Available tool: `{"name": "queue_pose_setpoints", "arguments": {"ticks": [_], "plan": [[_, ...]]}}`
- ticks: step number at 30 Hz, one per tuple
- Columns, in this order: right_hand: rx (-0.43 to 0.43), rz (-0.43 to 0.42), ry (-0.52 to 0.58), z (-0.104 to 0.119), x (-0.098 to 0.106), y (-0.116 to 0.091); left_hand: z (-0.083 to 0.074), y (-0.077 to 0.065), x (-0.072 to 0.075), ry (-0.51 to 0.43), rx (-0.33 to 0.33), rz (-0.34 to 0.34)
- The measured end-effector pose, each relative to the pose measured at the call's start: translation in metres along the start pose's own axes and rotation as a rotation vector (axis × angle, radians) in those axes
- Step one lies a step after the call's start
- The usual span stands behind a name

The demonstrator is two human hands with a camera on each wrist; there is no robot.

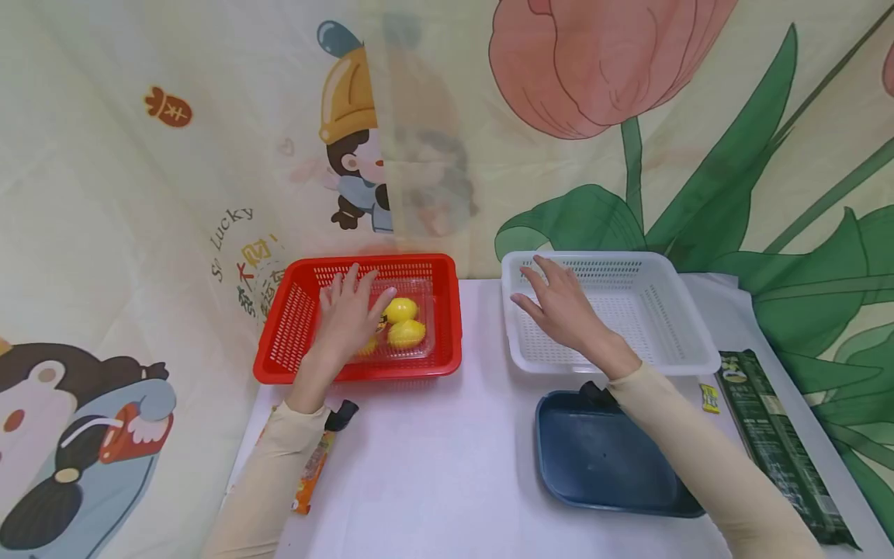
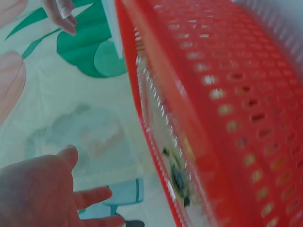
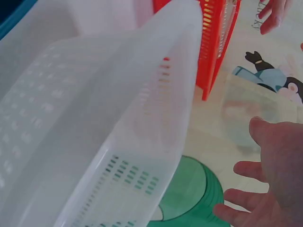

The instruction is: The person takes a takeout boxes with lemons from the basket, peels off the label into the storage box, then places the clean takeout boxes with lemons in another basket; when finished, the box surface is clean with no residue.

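My left hand (image 1: pixel 349 314) hovers with spread fingers over the red basket (image 1: pixel 447 341) and holds nothing. Inside that basket lies a clear plastic tray (image 1: pixel 424 291) with several yellow lemon-like fruits (image 1: pixel 407 334), partly hidden by the hand. Over the left part of the white basket (image 1: pixel 687 341) my right hand (image 1: pixel 562 307) is held out, fingers apart and grasping nothing. In the left wrist view the left hand (image 2: pixel 42 191) shows extended fingers beside the red rim. The right wrist view shows the right hand (image 3: pixel 279 175) similarly spread near the white basket's wall (image 3: pixel 161 109).
A dark blue tray (image 1: pixel 601 466) sits below the white basket, partly covered by my right sleeve. To its right are a small yellow packet (image 1: pixel 709 398) and a long dark green package (image 1: pixel 778 435). An orange packet (image 1: pixel 314 473) lies beside my left forearm. A printed curtain (image 1: pixel 447 140) hangs behind.
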State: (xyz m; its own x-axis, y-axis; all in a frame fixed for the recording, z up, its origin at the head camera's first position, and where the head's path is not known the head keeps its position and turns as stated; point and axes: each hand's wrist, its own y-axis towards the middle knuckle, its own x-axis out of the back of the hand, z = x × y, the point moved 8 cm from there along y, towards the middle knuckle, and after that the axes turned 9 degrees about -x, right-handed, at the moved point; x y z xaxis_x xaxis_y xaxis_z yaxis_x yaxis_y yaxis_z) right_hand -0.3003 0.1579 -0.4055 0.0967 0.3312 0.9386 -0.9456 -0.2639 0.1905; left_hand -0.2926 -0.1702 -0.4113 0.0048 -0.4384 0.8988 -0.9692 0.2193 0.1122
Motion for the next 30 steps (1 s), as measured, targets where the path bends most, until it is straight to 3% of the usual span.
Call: {"name": "queue_pose_setpoints", "arguments": {"ticks": [8, 14, 21, 30], "plan": [[0.037, -0.023, 0.062, 0.033, -0.002, 0.010, 0.030, -0.003, 0.021, -0.071, 0.066, -0.038], [0.034, -0.006, 0.116, 0.053, -0.008, 0.014, 0.058, -0.002, 0.027, -0.122, 0.124, -0.029], [0.039, 0.030, 0.164, 0.070, -0.021, 0.018, 0.083, -0.002, 0.024, -0.204, 0.211, 0.083], [0.039, 0.109, 0.169, 0.085, -0.045, 0.019, 0.091, -0.006, 0.021, -0.242, 0.288, 0.265]]}}
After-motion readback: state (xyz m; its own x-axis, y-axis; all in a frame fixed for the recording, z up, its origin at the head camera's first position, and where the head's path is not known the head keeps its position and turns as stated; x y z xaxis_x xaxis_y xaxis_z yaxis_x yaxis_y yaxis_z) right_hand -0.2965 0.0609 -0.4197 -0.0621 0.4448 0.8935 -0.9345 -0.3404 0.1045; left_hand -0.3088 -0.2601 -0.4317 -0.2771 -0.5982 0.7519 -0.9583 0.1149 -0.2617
